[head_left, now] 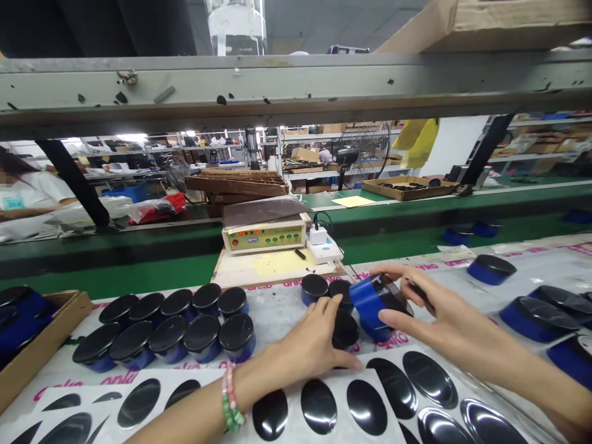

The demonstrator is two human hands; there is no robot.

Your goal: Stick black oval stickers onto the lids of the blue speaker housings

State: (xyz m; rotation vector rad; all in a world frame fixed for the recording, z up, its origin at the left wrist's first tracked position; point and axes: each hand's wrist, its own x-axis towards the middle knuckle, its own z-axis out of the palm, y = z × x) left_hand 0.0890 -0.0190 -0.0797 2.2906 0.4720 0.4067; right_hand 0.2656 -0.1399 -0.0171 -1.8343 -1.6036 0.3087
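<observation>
My right hand (416, 302) holds a tilted blue cylinder with a black top (374, 305) above the work surface, and something small and dark also shows between its fingers. My left hand (319, 333) wraps round a black-topped cylinder (346, 330) standing just left of the raised one. Two more cylinders (314, 288) stand right behind my left hand. Further left, two rows of black-topped blue cylinders (173, 334) stand close together. White sheets with glossy black oval stickers (317, 406) lie in front, partly under my left forearm.
A control box (266, 237) and a white power adapter (318, 234) sit behind. More blue cylinders (491, 269) stand at right. A cardboard box (69, 308) is at far left. A metal shelf beam (296, 83) crosses overhead. A person (32, 185) is at back left.
</observation>
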